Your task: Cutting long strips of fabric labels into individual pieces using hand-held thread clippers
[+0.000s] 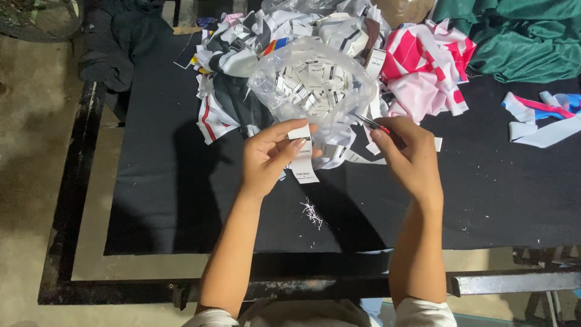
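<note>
My left hand (269, 156) pinches a small white fabric label (302, 158) by its upper part, above a black cloth-covered table (181, 194). In my right hand (408, 154) is a small thread snipper with a red grip (376, 126), its tip pointing left toward the label. Just beyond both hands lies a clear plastic bag (315, 82) holding several white labels. A little heap of white thread clippings (312, 213) lies on the cloth below the label.
Black-and-white garment pieces (236, 66) are piled at the back, pink-and-white ones (426, 66) to the right, green fabric (520, 42) at the far right, white, pink and blue strips (544, 118) at the right edge. Dark clothing (118, 42) lies back left. The table's metal frame (502, 281) runs along the front.
</note>
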